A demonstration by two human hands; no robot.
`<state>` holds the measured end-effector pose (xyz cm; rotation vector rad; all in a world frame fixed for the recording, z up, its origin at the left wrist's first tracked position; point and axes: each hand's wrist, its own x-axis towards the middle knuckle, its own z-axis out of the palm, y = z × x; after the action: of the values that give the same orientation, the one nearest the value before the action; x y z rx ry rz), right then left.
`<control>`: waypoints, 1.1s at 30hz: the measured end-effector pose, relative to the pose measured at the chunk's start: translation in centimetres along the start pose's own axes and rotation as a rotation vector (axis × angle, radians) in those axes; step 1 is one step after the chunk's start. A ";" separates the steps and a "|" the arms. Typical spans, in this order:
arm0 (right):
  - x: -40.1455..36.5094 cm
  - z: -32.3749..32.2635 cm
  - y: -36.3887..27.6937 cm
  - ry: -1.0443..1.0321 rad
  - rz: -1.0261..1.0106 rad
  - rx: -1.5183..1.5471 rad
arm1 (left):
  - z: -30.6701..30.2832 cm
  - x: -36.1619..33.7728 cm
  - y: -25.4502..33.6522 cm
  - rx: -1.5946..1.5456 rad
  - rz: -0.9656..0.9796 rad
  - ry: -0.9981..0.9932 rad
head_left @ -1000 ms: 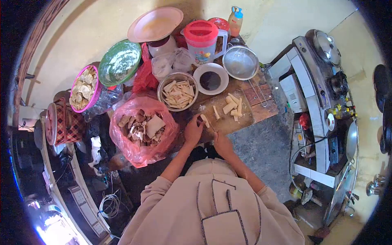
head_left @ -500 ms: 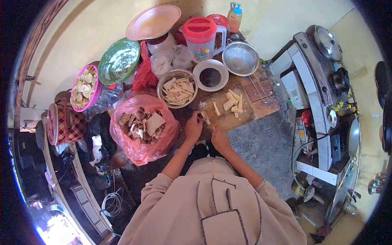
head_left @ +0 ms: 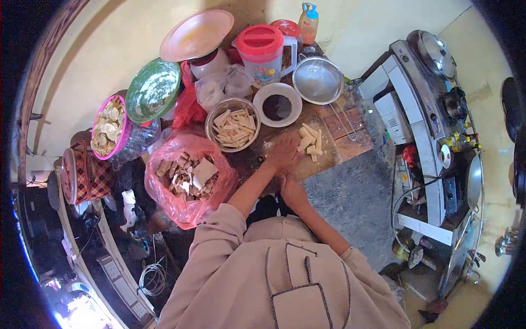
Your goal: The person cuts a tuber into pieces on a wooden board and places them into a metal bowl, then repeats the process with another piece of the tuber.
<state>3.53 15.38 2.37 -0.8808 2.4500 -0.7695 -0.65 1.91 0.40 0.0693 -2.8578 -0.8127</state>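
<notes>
My left hand (head_left: 283, 156) reaches over the wooden cutting board (head_left: 323, 171), palm down with its fingers stretched forward. Just beyond its fingertips lie several pale cut root pieces (head_left: 311, 140). Close to the board's front edge is my right hand (head_left: 294, 192), its fingers curled; whatever they hold is hidden. Left of the board, a steel bowl (head_left: 210, 134) contains many pale sticks (head_left: 234, 128). Nearer me on that side, a pink plastic bag (head_left: 159, 189) stands open, full of brownish peelings and pale scraps (head_left: 189, 178).
Behind the board are a white bowl of dark liquid (head_left: 276, 107), a strainer (head_left: 318, 80) and a red-lidded jug (head_left: 262, 60). Further left sit a green basin (head_left: 153, 90) and a pink basket of pale slices (head_left: 109, 129). A stove (head_left: 422, 82) stands at right.
My left hand has moved forward and right over the board towards the root pieces. The right hand has drawn slightly back towards me. The camera view has shifted a little.
</notes>
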 end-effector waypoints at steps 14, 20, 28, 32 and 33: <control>0.8 1.3 3.1 -0.049 0.010 0.141 | -3.0 -4.0 1.5 -0.664 -0.437 0.542; 0.7 0.6 1.8 -0.055 0.093 0.253 | -1.5 -9.0 1.5 -0.175 -0.628 0.324; 0.5 1.6 1.9 -0.024 0.054 0.238 | -1.9 -9.2 1.3 0.025 -0.625 0.253; 0.1 0.6 0.8 0.060 -0.093 0.069 | -1.6 -9.2 1.2 0.067 -0.665 0.224; 0.1 1.0 0.9 0.069 -0.063 0.047 | -1.6 -9.0 1.1 0.037 -0.606 0.312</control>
<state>3.62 15.59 1.04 -0.9324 2.4629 -0.8900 8.52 2.88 0.98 1.0072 -2.5586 -0.7519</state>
